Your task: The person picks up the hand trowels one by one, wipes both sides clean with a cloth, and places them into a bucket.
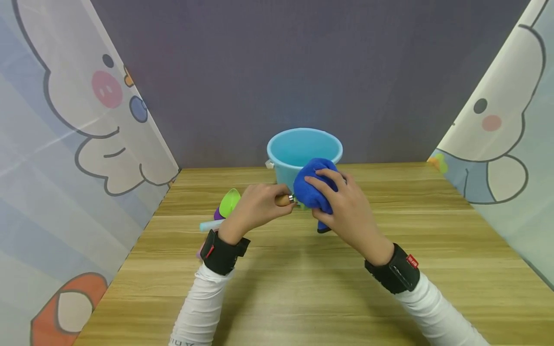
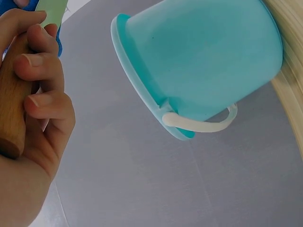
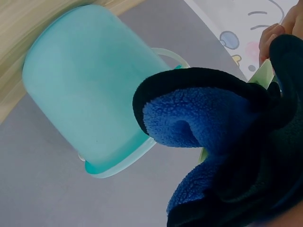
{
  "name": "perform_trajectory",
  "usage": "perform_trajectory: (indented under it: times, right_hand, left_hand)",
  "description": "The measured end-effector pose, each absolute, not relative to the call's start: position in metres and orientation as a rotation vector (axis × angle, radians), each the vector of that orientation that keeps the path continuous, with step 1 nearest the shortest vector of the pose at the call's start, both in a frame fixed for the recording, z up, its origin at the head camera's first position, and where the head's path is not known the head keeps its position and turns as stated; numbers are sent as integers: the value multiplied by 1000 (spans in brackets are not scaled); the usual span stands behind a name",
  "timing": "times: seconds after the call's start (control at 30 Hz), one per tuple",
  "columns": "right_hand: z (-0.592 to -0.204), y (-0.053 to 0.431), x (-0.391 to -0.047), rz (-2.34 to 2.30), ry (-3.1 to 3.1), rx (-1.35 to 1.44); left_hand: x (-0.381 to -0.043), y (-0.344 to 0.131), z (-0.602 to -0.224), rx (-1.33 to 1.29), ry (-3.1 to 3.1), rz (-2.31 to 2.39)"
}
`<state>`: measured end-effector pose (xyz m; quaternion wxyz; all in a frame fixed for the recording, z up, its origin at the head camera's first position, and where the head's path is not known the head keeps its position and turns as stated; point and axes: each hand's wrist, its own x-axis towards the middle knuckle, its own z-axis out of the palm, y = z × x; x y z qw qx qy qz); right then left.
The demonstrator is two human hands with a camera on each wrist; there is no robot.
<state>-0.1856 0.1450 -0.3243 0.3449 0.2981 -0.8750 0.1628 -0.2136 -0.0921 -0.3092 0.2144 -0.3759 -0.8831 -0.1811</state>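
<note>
My left hand (image 1: 259, 207) grips the wooden handle (image 1: 283, 200) of a small tool with a metal collar. The tool's flat green head (image 2: 53, 12) shows beyond the fingers in the left wrist view. With curled fingers, my right hand (image 1: 348, 209) holds a fluffy blue cloth (image 1: 308, 186) with black edging, bunched around that green head, which it mostly hides. Both hands are raised in front of a light blue bucket (image 1: 283, 172), whose mouth faces up behind them.
The bucket stands at the back of the wooden table (image 1: 298, 288), its white handle (image 2: 199, 124) hanging down. Left of my left hand lie a bright green scoop-shaped thing (image 1: 229, 202), a purple piece (image 1: 217, 214) and a pale blue rod (image 1: 210, 225). A grey panel (image 1: 303, 62) rises behind.
</note>
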Motion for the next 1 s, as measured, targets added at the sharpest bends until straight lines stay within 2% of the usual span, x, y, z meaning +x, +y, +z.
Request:
perform_trajectory:
  times: [1.0]
  right_hand:
    - [-322, 158, -193, 466, -2326, 671]
  left_hand:
    - [-214, -95, -309, -1031, -2443, -507]
